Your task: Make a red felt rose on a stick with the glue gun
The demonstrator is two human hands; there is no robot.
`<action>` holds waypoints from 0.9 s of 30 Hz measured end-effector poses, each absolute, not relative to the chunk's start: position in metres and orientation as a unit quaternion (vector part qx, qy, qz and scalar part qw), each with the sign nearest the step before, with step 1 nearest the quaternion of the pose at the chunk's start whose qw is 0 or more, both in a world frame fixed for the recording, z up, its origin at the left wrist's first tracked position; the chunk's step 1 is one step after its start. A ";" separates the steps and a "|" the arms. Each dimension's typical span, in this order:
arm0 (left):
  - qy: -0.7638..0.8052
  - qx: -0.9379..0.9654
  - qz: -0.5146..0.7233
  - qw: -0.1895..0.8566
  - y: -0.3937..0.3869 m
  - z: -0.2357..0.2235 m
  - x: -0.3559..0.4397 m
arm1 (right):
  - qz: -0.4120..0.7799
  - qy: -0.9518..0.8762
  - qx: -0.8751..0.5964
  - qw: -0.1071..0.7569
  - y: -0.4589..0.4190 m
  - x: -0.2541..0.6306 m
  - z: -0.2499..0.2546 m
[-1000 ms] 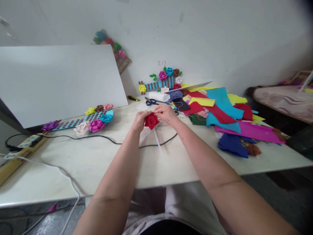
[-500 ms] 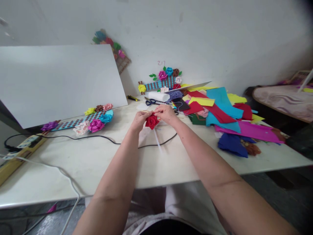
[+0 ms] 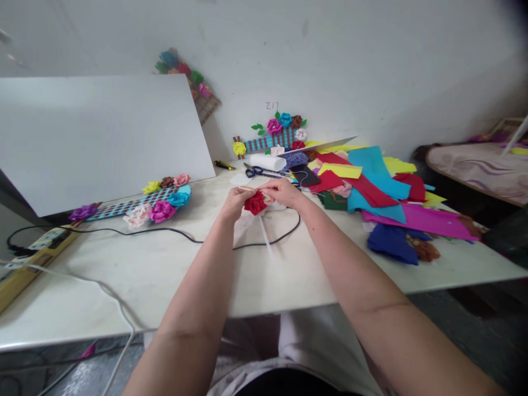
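Observation:
A small red paper rose (image 3: 255, 203) is held above the white table (image 3: 165, 275) between both my hands. My left hand (image 3: 234, 202) pinches its left side with closed fingers. My right hand (image 3: 284, 192) grips it from the right, fingers curled over the top. A thin stick shows between my fingertips just above the flower. A white strip (image 3: 264, 235) hangs down from the rose toward the table. A black cable (image 3: 272, 240) loops on the table right below my hands.
A heap of coloured paper sheets (image 3: 383, 198) covers the table's right side. Blue scissors (image 3: 256, 171), a white roll (image 3: 268, 162) and a yellow cutter (image 3: 224, 165) lie behind my hands. A flower-decorated woven piece (image 3: 144, 203) lies left; a white board (image 3: 99, 137) leans there.
My right hand has shifted slightly right and the rose has turned a little between my fingers. The thin stick now shows above the flower. The black cable has lifted slightly.

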State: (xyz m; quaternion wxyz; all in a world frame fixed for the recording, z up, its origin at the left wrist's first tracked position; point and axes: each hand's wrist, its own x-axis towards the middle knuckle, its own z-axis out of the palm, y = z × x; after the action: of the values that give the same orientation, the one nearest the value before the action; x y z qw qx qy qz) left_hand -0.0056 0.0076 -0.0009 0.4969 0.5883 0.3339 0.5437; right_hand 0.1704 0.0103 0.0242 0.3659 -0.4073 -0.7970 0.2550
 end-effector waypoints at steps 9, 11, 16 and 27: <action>0.339 0.572 0.539 0.517 0.009 -0.002 -0.007 | 0.114 -0.875 -0.364 0.300 0.023 0.172 0.013; 0.344 0.558 0.548 0.520 0.009 -0.002 -0.006 | 0.040 -0.883 -0.369 0.288 0.020 0.170 0.015; 0.358 0.502 0.563 0.550 0.010 0.000 -0.004 | -0.062 -0.875 -0.402 0.262 0.005 0.165 0.021; 0.389 0.423 0.584 0.574 0.009 0.003 0.000 | -0.081 -0.871 -0.425 0.233 -0.001 0.161 0.022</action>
State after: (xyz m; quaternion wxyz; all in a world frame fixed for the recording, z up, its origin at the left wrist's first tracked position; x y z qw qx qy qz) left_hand 0.0004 0.0085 0.0034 0.5738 0.4234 0.3887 0.5835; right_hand 0.1606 -0.0014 0.0224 0.2332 -0.4247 -0.8710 -0.0812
